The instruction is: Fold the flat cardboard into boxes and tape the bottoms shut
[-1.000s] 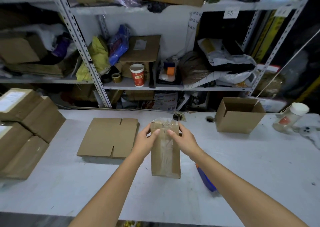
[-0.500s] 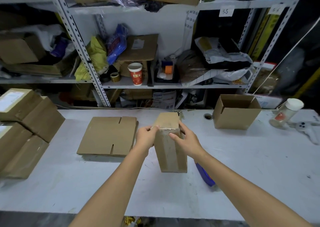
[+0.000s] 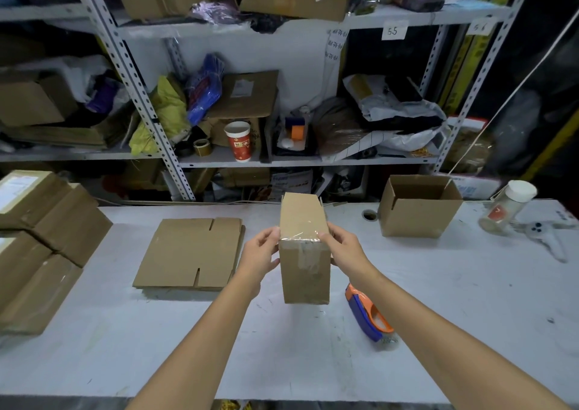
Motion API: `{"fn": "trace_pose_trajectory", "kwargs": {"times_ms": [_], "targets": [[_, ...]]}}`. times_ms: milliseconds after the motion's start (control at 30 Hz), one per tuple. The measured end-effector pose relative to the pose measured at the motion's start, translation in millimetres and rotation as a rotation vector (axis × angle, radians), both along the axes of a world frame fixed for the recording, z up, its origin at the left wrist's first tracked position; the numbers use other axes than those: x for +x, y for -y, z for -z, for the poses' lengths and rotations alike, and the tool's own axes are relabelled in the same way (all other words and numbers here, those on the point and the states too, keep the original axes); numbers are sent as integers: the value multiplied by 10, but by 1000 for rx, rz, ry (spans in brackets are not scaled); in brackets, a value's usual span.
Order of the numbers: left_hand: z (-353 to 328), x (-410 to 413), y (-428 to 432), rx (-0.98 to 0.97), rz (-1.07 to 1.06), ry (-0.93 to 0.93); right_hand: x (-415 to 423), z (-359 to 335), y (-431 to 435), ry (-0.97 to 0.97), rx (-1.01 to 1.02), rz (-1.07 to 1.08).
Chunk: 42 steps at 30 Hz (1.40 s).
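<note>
At the centre of the scuffed white tabletop [image 3: 282,356], the left hand [image 3: 260,253] and right hand [image 3: 344,249] each close their grip on a tall brown taped cardboard box [image 3: 305,271]. A stack of flat brown cardboard [image 3: 191,253] lies at nine o'clock, and cluttered grey metal shelving [image 3: 150,102] stands at twelve.
</note>
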<state>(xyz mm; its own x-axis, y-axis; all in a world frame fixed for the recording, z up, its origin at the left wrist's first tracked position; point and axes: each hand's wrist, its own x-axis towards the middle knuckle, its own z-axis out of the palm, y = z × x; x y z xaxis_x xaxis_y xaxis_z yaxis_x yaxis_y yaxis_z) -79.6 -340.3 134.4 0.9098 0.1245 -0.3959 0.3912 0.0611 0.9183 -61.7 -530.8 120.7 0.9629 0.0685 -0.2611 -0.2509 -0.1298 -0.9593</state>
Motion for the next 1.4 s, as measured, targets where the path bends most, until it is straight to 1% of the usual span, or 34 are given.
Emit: {"fn": "trace_pose_trajectory", "kwargs": {"times_ms": [133, 300, 433, 600, 667, 800, 867, 1033, 1100, 1200, 1400], "targets": [[15, 12, 43, 11, -19, -14, -48, 64, -31, 51, -21, -16], [80, -38, 174, 183, -46, 14, -109, 29, -122, 55, -71, 2], [98, -102, 175, 113, -27, 18, -75, 52, -34, 21, -64, -34], [129, -81, 156, 99, -19, 38, -85, 83, 41, 20, -69, -49], [137, -71, 148, 94, -41, 37, -91, 54, 77, 2, -14, -58], [177, -44, 124, 95, -71, 22, -99, -17, 171, -123, 43, 43], [170, -40, 159, 98, -54, 27, -114, -25, 142, -155, 8, 63], [208, -8, 274, 90, -38, 45, -29, 95, 7, -34, -220, 89], [219, 6, 257, 63, -25, 52, -19, 91, -9, -14, -239, 92], [227, -6, 225, 31, -6, 65, -13, 115, -28, -38, -216, 110], [240, -43, 159, 31, -2, 58, -12, 116, -108, -45, -188, 101]]}}
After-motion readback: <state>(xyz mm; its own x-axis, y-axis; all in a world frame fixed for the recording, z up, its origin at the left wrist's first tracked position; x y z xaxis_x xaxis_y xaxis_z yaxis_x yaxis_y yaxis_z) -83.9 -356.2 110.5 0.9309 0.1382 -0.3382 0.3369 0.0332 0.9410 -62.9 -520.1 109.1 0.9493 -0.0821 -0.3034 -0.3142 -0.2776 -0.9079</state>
